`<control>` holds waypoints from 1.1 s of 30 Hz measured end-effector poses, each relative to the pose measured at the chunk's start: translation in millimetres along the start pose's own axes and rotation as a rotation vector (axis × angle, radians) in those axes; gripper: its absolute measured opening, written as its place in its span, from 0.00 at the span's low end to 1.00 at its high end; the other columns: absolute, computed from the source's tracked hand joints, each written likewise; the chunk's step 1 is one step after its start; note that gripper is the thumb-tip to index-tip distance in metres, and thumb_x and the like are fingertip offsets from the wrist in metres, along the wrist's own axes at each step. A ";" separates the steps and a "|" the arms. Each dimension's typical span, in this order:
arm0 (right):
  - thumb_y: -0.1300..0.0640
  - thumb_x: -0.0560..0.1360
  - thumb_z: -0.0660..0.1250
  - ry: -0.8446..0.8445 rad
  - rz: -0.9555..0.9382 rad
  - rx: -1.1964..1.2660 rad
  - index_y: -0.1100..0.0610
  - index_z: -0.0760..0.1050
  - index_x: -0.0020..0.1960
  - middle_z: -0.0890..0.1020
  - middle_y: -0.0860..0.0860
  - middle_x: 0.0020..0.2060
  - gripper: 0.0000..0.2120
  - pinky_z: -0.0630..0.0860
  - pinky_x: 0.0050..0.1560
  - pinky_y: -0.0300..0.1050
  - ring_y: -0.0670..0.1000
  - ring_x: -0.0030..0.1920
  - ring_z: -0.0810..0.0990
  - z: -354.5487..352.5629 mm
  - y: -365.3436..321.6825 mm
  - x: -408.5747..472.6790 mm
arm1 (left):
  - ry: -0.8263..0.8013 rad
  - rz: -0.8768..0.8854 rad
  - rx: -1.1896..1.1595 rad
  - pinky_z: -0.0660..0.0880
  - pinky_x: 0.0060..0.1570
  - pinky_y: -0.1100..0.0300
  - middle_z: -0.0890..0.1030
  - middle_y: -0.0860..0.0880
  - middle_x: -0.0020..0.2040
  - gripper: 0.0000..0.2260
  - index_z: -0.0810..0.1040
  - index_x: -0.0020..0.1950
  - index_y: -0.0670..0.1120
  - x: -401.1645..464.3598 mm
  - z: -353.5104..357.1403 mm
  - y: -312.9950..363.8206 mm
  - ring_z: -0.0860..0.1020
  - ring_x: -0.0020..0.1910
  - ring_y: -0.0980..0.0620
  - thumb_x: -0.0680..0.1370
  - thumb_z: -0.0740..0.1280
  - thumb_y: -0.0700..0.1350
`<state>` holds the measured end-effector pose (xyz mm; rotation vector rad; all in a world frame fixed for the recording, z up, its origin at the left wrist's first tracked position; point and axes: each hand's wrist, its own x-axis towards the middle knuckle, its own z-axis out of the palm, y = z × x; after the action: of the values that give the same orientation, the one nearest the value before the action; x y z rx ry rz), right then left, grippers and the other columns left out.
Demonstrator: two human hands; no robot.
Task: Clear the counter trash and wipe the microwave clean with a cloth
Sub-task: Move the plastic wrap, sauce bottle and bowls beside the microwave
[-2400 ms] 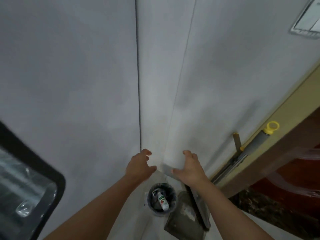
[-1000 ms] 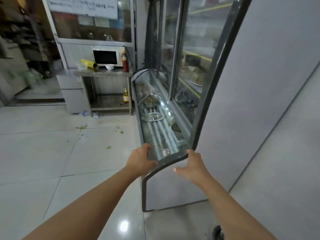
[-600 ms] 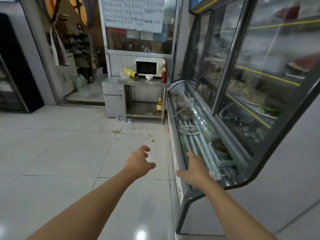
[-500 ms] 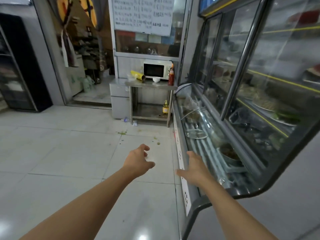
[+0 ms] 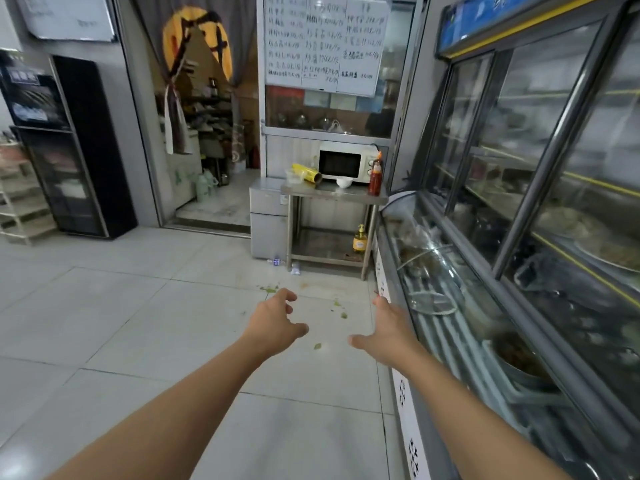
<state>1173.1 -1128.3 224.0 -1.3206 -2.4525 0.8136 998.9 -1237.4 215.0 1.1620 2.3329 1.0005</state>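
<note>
Left hand (image 5: 273,322) and right hand (image 5: 388,332) hovering released, grasping nothing, over open floor (image 5: 138,323); microwave (image 5: 346,163) sitting far ahead at tabletop (image 5: 332,195) back edge.

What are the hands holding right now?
Nothing. The left hand and right hand are both empty, fingers loosely spread, out in the air above the floor. The microwave is far ahead, out of reach.

Whiteboard (image 5: 325,43) writing — too blurred to read
</note>
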 end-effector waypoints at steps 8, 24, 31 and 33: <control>0.46 0.69 0.72 0.007 -0.051 0.000 0.53 0.55 0.71 0.63 0.52 0.67 0.39 0.69 0.54 0.44 0.54 0.65 0.67 -0.1 -2.8 117.0 | 0.025 -0.026 0.036 0.76 0.49 0.58 0.75 0.50 0.56 0.26 0.68 0.65 0.50 104.0 6.5 7.1 0.77 0.48 0.52 0.71 0.73 0.48; 0.45 0.69 0.72 0.012 -0.088 0.035 0.52 0.53 0.74 0.61 0.53 0.70 0.42 0.75 0.46 0.43 0.54 0.68 0.66 -51.0 21.8 353.2 | 0.029 -0.085 0.049 0.74 0.43 0.62 0.75 0.49 0.59 0.27 0.67 0.66 0.49 320.2 29.5 43.7 0.76 0.49 0.53 0.71 0.73 0.49; 0.44 0.68 0.73 0.021 -0.082 0.049 0.51 0.53 0.74 0.63 0.52 0.69 0.42 0.70 0.59 0.47 0.53 0.66 0.67 -59.2 25.2 435.9 | 0.040 -0.020 0.055 0.73 0.46 0.61 0.76 0.49 0.58 0.27 0.68 0.65 0.50 419.6 35.7 55.9 0.76 0.51 0.51 0.69 0.74 0.49; 0.44 0.68 0.73 0.035 -0.080 0.041 0.51 0.54 0.73 0.61 0.53 0.70 0.42 0.68 0.61 0.47 0.53 0.67 0.66 -60.4 25.6 462.4 | 0.030 -0.004 0.050 0.74 0.47 0.60 0.76 0.48 0.58 0.27 0.68 0.65 0.50 452.2 37.2 57.2 0.76 0.52 0.50 0.69 0.74 0.49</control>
<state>957.8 -714.0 235.1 -1.2043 -2.4313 0.8105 779.0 -836.8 232.0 1.1680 2.3955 0.9692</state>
